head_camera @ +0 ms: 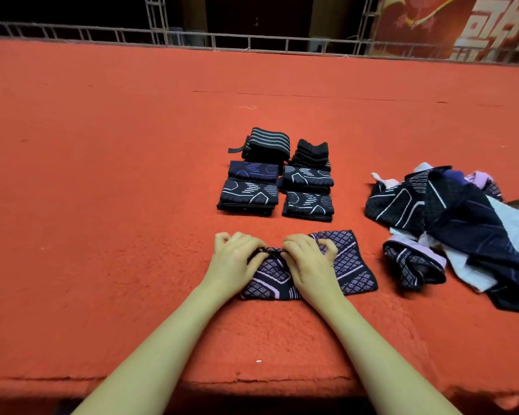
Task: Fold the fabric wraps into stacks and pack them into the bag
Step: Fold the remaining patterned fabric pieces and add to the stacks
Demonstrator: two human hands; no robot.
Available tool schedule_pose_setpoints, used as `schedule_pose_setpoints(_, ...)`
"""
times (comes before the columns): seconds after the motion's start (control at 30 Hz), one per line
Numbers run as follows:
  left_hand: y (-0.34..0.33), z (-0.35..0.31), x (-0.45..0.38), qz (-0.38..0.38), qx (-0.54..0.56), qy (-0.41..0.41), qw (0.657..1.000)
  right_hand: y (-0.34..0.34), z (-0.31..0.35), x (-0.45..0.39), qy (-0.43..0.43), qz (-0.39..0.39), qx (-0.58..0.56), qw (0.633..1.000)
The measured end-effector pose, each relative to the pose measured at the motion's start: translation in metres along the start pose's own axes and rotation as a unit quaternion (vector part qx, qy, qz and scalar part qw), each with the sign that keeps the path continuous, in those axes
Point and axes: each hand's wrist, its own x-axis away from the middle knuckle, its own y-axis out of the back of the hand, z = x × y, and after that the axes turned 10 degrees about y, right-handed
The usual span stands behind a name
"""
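Left hand (235, 259): fingers curled, pinching the wrap's far edge.
Right hand (310, 260): curled likewise, gripping beside it.
Wrap (352, 265): purple-patterned, flat on the carpet, middle hidden under both hands.
Stacks (277, 181): folded, just beyond.
Pile (450, 223): unfolded wraps at right, cut off.
Carpet (117, 175): red; railing (192, 37) behind.

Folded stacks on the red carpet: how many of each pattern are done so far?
Grey-striped stack: 1
Plain black stack: 1
Navy stacks with geometric line pattern: 4
Total: 6 stacks. The purple-checked wrap under both hands is not yet folded.
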Motion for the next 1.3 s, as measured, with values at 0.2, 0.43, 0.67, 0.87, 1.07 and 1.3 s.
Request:
schedule_pose_setpoints(0.2,0.005,-0.002,0.002,-0.005,-0.034,0.035,0.999,0.001,0.001,0.001,-0.048,-0.038,0.011,0.998)
schedule_pose_setpoints(0.43,0.017,-0.007,-0.006,-0.060,0.030,0.116,0.991,0.005,-0.001,-0.009,-0.120,-0.033,-0.048,0.991)
schedule_pose_setpoints(0.67,0.007,0.002,-0.012,0.021,-0.229,0.140,0.963,0.012,-0.016,0.005,-0.125,0.124,0.068,0.982)
schedule_pose_setpoints(0.87,-0.009,-0.035,0.000,0.202,-0.217,0.067,0.953,0.022,-0.013,0.021,-0.195,0.233,0.112,0.946)
schedule_pose_setpoints(1.07,-0.010,-0.028,0.008,0.277,-0.231,0.230,0.904,0.029,-0.007,0.025,-0.245,0.249,0.110,0.931)
schedule_pose_setpoints(1.3,-0.007,-0.040,0.013,0.212,-0.285,0.191,0.915,0.056,0.009,0.020,-0.350,0.204,0.045,0.913)
